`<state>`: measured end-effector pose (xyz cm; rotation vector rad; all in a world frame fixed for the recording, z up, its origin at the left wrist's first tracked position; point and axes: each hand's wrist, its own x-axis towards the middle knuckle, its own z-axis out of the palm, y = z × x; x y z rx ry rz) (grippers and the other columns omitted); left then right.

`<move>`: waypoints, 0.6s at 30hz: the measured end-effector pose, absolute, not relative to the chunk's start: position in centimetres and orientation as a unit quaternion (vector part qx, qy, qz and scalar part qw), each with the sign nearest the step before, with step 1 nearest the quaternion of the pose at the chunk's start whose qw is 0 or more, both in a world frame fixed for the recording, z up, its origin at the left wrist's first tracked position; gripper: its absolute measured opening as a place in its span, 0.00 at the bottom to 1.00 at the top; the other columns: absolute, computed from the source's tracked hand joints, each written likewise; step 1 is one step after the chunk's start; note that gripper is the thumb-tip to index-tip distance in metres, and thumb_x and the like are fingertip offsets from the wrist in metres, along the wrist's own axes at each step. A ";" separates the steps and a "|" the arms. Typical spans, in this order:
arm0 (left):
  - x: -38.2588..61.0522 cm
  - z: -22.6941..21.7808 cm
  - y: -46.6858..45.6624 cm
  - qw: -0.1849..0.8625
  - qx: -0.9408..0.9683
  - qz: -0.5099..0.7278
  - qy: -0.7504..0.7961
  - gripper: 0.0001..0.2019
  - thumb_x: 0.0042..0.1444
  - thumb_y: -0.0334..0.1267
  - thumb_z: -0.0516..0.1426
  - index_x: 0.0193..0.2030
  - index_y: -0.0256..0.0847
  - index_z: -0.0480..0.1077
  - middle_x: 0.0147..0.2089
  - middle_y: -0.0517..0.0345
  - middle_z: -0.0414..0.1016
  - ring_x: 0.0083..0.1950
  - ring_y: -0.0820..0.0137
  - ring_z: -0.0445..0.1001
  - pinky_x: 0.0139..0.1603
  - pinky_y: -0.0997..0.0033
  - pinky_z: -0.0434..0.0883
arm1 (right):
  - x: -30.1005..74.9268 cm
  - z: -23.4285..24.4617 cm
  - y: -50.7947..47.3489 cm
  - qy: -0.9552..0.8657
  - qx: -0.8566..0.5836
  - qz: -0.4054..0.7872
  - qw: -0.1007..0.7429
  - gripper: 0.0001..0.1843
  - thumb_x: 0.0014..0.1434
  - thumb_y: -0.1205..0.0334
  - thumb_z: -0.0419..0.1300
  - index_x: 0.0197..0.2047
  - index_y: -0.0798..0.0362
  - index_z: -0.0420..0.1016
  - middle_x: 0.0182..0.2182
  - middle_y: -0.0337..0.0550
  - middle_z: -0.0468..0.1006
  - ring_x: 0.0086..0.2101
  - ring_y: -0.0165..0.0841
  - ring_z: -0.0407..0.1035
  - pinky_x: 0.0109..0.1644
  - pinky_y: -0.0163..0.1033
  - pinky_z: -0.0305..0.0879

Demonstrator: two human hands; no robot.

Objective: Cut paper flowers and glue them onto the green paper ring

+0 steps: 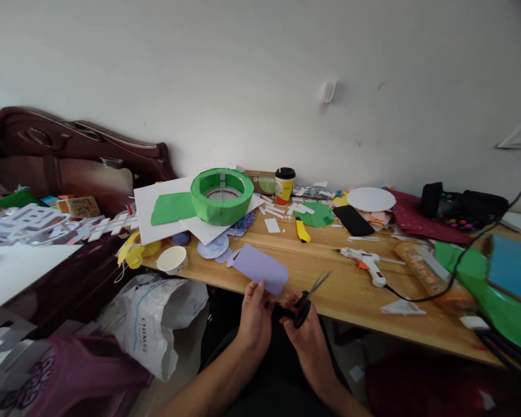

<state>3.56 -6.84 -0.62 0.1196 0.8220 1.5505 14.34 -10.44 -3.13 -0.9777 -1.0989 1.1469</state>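
Note:
A sheet of purple paper is pinched at its near edge by my left hand, just over the front edge of the table. Black-handled scissors are gripped in my right hand, their blades parted slightly and pointing up to the right, away from the paper. Left of the sheet lie round lilac paper pieces. Beyond it stands a green ring-shaped form, resting partly on white boards.
A glue gun with a black cord lies right of my hands. Near it are a yellow cutter, a phone and a paper cup. A white bowl sits at the table's left front edge, above a paper bag.

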 end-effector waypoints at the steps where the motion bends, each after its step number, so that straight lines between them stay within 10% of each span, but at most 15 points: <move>1: 3.5 -0.6 -6.9 0.620 0.062 0.689 0.370 0.17 0.43 0.37 0.70 0.36 0.41 0.67 0.33 0.66 0.73 0.31 0.78 0.72 0.31 0.78 0.66 | 14.4 -3.0 -10.8 -0.484 -0.414 0.497 0.589 0.31 0.58 0.47 0.62 0.61 0.47 0.59 0.55 0.52 0.70 0.51 0.43 0.70 0.49 0.46 0.73; 7: 2.8 -0.1 -7.1 0.513 0.190 0.742 0.388 0.14 0.46 0.37 0.68 0.34 0.41 0.67 0.22 0.71 0.67 0.21 0.80 0.65 0.25 0.79 0.61 | 14.2 -2.4 -11.9 -0.545 -0.398 0.466 0.572 0.27 0.65 0.50 0.54 0.65 0.45 0.56 0.64 0.50 0.61 0.61 0.42 0.60 0.58 0.48 0.67; 10: 2.4 0.8 -7.8 0.481 0.308 0.711 0.411 0.08 0.48 0.37 0.67 0.31 0.40 0.72 0.40 0.54 0.80 0.42 0.68 0.78 0.44 0.70 0.72 | 14.2 -2.9 -11.8 -0.547 -0.405 0.442 0.584 0.22 0.66 0.49 0.53 0.60 0.46 0.62 0.57 0.51 0.71 0.55 0.42 0.68 0.55 0.48 0.70; 13: 2.3 1.5 -8.5 0.481 0.351 0.690 0.410 0.08 0.52 0.39 0.64 0.38 0.40 0.77 0.57 0.47 0.75 0.62 0.59 0.69 0.61 0.63 0.65 | 14.4 -3.4 -11.7 -0.521 -0.401 0.447 0.607 0.20 0.65 0.48 0.53 0.56 0.48 0.67 0.50 0.51 0.77 0.46 0.42 0.75 0.50 0.48 0.73; 18: 2.6 1.2 -8.2 0.522 0.260 0.721 0.374 0.16 0.58 0.48 0.59 0.48 0.41 0.73 0.54 0.46 0.77 0.60 0.58 0.72 0.60 0.58 0.67 | 14.5 -3.4 -11.6 -0.500 -0.407 0.492 0.585 0.15 0.65 0.53 0.56 0.52 0.48 0.71 0.49 0.49 0.79 0.48 0.42 0.75 0.54 0.51 0.72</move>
